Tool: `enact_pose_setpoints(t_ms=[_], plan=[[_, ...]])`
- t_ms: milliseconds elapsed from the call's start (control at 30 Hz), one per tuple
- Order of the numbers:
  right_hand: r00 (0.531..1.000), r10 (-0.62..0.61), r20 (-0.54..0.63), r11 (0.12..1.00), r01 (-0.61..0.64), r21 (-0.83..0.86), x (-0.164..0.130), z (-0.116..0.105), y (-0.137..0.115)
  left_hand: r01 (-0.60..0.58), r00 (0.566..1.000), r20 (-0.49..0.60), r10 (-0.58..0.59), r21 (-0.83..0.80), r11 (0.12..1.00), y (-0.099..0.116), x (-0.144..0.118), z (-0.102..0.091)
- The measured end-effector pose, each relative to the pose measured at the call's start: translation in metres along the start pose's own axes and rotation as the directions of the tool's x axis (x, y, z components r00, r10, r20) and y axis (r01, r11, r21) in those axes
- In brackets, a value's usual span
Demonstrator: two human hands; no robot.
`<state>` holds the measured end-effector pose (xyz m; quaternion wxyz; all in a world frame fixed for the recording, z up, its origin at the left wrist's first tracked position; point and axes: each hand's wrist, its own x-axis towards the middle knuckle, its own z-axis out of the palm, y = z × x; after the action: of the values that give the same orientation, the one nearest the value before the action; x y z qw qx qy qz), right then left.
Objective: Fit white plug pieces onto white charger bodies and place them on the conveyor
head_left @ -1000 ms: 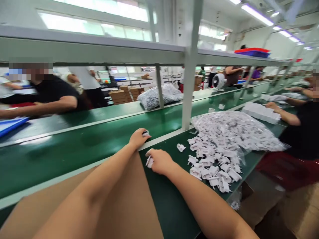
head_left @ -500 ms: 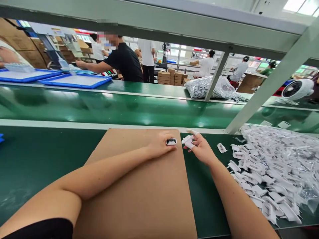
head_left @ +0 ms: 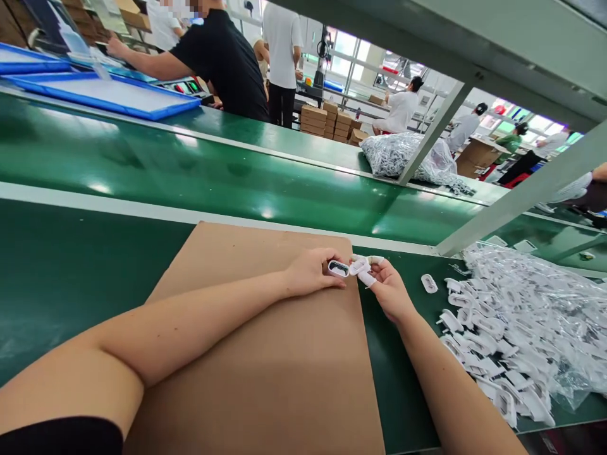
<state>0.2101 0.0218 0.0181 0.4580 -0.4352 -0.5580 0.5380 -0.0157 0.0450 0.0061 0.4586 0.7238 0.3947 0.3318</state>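
My left hand [head_left: 310, 272] is closed around a white oval plastic housing [head_left: 338, 269], its open, dark-lined end facing me, above the far right part of a cardboard sheet [head_left: 265, 354]. Close beside it, my right hand [head_left: 389, 287] pinches a small white plastic part [head_left: 359, 265] between fingertips that wear white covers. The part in my right hand is right at the housing's right edge; whether the two touch I cannot tell. A single loose white oval piece [head_left: 429, 284] lies on the green table to the right of my right hand.
At the right is a heap of white plastic parts [head_left: 493, 322], partly under clear plastic film [head_left: 564, 309]. A slanted metal post [head_left: 502, 196] stands behind it. Beyond the green conveyor [head_left: 227, 183], a person in black [head_left: 232, 69] works near blue-rimmed trays [head_left: 118, 98].
My two hands have come together, so the white part is now against or just beside the housing. The view has tilted and shifted.
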Motion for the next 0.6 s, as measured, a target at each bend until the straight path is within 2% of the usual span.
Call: enact_pose_setpoints(t_ms=[67, 100, 200, 267, 333, 400, 500, 600], plan=[[0.998, 0.018, 0.064, 1.000, -0.017, -0.007, -0.001, 0.000, -0.001, 0.010, 0.996, 0.084, -0.003, -0.086, 0.996, -0.001, 0.000, -0.001], [0.995, 0.029, 0.094, 0.999, -0.026, -0.024, -0.002, -0.001, -0.002, -0.013, 0.997, 0.075, 0.019, -0.080, 0.997, -0.001, 0.000, -0.001], [0.987, 0.042, 0.155, 0.997, -0.032, -0.069, -0.005, -0.003, -0.007, -0.089, 0.992, -0.089, 0.095, 0.068, 0.994, 0.001, -0.002, -0.002], [0.985, 0.034, 0.170, 0.997, -0.023, -0.067, -0.006, -0.003, -0.009, -0.054, 0.979, -0.188, 0.081, 0.147, 0.988, 0.003, -0.002, 0.000], [0.988, 0.018, 0.152, 0.998, -0.010, -0.055, -0.006, -0.003, -0.010, 0.011, 0.978, -0.207, 0.020, 0.147, 0.989, 0.005, -0.003, 0.001], [0.993, 0.009, 0.120, 0.999, -0.004, -0.048, -0.005, -0.004, -0.011, 0.011, 0.989, -0.149, 0.006, 0.107, 0.994, 0.006, -0.004, 0.002], [0.997, 0.016, 0.071, 0.999, -0.013, -0.041, -0.003, -0.006, -0.010, -0.066, 0.997, -0.033, 0.069, 0.060, 0.996, 0.006, -0.005, 0.001], [0.999, 0.036, 0.032, 0.999, -0.035, -0.040, -0.001, -0.007, -0.006, -0.085, 0.996, -0.012, 0.086, 0.058, 0.995, 0.007, -0.006, 0.001]])
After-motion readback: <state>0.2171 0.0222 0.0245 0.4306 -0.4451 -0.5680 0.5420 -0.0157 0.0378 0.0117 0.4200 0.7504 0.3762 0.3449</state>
